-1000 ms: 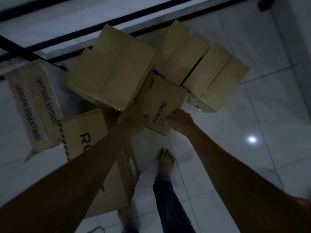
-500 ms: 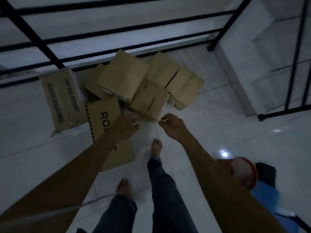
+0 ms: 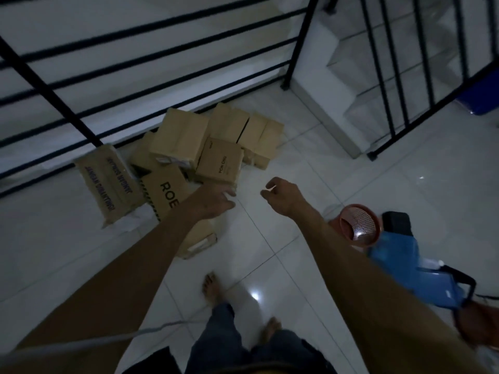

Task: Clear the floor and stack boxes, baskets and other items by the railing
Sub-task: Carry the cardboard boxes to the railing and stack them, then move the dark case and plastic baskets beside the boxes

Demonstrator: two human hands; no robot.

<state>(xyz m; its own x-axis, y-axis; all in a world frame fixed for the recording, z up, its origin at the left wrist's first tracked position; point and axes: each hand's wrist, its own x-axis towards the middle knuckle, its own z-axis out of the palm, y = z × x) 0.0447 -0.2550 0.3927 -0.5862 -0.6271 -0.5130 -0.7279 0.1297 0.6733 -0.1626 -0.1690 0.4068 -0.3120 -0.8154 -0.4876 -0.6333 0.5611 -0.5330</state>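
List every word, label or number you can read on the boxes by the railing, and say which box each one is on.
"PON ONU": on the top face of the small square box leaning at the front of the pile.
"ROE": on the flat box with the striped edge; the left arm hides the rest.
"JANGAN DIBANTING!": printed along the long taped box at the left, blurred, so a likely reading only.
A small line under "PON ONU": too small to read.

Left arm: stretched forward, bare forearm.
Left hand (image 3: pixel 216 199): palm down, fingers loosely extended, holding nothing.
Right arm: stretched forward, beside the left.
Right hand (image 3: pixel 282 195): fingers loosely curled, holding nothing.
Feet: bare, one ahead of the other.
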